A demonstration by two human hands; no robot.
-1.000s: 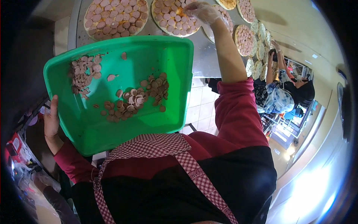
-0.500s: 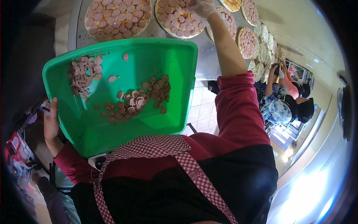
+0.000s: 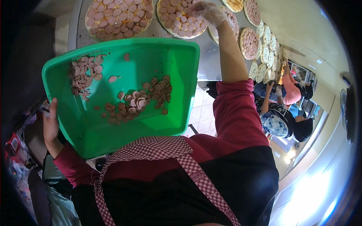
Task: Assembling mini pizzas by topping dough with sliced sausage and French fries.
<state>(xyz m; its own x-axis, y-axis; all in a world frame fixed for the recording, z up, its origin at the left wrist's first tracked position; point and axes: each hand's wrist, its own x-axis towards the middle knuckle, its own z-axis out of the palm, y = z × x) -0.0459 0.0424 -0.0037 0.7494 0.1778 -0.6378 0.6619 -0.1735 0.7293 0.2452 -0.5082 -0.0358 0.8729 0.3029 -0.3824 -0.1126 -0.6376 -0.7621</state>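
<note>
My left hand (image 3: pixel 51 122) grips the left rim of a wide green plastic tub (image 3: pixel 94 137), tilted against my front. Inside lie loose sausage slices (image 3: pixel 130 105), in a heap toward the right and another at the far left. My right hand (image 3: pixel 211 13), in a clear plastic glove, reaches over a pizza (image 3: pixel 177 19) covered with round sausage slices. Its fingers are bent together, low over the far right part of that pizza; whatever is in them is hidden. To its left, another topped pizza (image 3: pixel 118 19) lies partly behind the tub.
The metal table (image 3: pixel 207 62) carries more pizzas, including a sausage-topped one (image 3: pixel 250 43) at the right and several pale-topped ones (image 3: pixel 266 56) beyond. Co-workers (image 3: pixel 281 116) stand along its right side. A tiled floor (image 3: pixel 201 111) shows below the table edge.
My right hand has shifted slightly right and nearer over the same pizza. The tub stays almost in place in my left hand. The co-workers at the right have changed posture.
</note>
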